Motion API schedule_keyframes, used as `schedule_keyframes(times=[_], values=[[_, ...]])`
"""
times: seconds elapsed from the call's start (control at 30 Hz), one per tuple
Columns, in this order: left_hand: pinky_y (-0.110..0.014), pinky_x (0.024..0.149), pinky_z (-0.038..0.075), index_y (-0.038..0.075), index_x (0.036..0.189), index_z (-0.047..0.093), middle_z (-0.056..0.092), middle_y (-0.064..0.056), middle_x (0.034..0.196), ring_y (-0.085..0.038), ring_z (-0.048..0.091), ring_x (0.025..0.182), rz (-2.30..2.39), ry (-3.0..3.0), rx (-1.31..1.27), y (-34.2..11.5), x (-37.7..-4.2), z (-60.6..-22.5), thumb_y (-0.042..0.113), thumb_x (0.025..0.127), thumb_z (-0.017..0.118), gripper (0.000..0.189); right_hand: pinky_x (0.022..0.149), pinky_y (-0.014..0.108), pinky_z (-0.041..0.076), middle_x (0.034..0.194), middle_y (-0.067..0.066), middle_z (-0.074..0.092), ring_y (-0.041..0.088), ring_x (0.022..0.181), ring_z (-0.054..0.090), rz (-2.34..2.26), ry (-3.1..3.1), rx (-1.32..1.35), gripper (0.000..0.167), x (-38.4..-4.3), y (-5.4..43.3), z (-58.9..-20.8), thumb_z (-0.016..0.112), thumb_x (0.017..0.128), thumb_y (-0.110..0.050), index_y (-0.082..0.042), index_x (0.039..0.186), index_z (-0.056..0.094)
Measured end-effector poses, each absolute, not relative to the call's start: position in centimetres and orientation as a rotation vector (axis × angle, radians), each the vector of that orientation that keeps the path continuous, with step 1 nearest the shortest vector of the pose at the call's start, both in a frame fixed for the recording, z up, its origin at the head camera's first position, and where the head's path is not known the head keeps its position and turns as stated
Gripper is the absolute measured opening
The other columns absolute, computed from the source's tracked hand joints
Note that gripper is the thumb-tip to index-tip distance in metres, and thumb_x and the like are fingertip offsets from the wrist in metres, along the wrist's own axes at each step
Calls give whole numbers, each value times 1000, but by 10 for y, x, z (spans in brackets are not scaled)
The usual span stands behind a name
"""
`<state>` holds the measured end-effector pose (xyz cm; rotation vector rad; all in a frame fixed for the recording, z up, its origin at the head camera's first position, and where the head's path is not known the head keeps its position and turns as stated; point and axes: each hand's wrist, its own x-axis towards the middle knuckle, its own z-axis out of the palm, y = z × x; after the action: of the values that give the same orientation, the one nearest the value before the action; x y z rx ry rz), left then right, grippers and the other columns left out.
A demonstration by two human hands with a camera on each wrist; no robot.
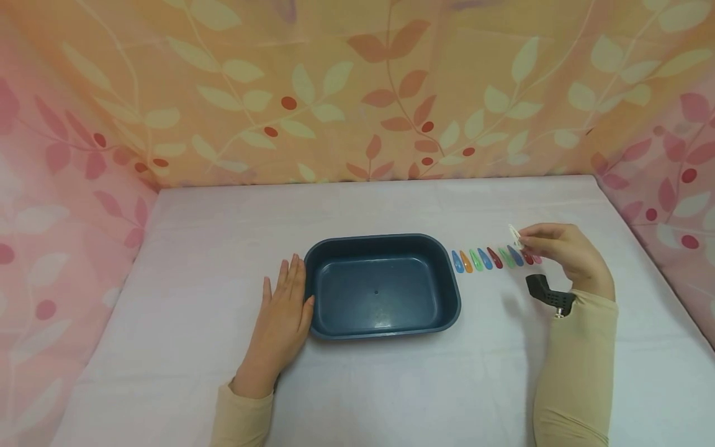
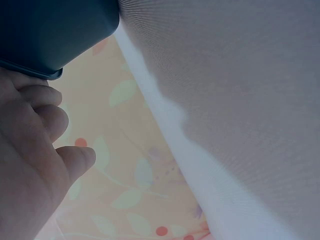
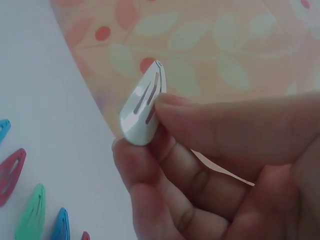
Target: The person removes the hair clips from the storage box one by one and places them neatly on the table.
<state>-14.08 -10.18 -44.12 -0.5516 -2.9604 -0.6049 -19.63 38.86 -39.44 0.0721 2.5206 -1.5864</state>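
Observation:
My right hand (image 1: 564, 251) pinches a white snap hair clip (image 3: 142, 106) between thumb and fingers, raised above the right end of a row of coloured hair clips. In the right wrist view the clip stands tilted, its narrow tip up. Below it on the cloth lie a red clip (image 3: 11, 175), a green clip (image 3: 32, 215) and a blue clip (image 3: 61, 226). My left hand (image 1: 283, 316) rests with straight fingers against the left side of a dark blue plastic basin (image 1: 382, 335). In the left wrist view its fingers touch the basin's rim (image 2: 30, 70).
A white cloth (image 1: 195, 248) covers the table. The row of clips, with an orange one (image 1: 466, 261) near its left end, runs right from the basin. A black wrist camera (image 1: 550, 297) juts from the right sleeve. Patterned curtains (image 1: 335, 93) stand behind and at both sides.

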Motion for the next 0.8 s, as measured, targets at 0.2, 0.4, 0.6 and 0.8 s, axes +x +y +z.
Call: schedule_keyframes(times=[0.2,0.4,0.6,0.8], values=[[-58,110,4,-5,148,16,10,-14,156,-29,4,144,-613,-2959,-549,-101,-140,-440,22,99,44,62,72,13,48,84,-11,69,2,77,63,-1653,2485,123,15,-193,400,-400,60,92,-7,-14,94,74],[-58,110,5,-5,148,17,11,-14,156,-31,7,143,-603,-2954,-545,-100,-140,-440,21,98,46,63,70,12,48,84,-16,67,-2,77,60,-1716,2467,235,23,-190,412,-407,62,90,-6,-24,87,75],[-57,110,4,-4,148,16,10,-14,156,-29,4,144,-603,-2959,-542,-100,-141,-441,22,98,46,63,69,11,47,82,-20,64,-1,76,57,-1666,2464,396,18,-187,422,-412,64,90,-13,-27,85,75],[-57,110,5,-4,148,17,11,-14,156,-30,5,143,-607,-2952,-542,-100,-141,-441,22,99,45,63,66,13,46,78,-22,62,-1,74,54,-1598,2482,493,20,-187,427,-420,66,89,-19,-34,78,73]])
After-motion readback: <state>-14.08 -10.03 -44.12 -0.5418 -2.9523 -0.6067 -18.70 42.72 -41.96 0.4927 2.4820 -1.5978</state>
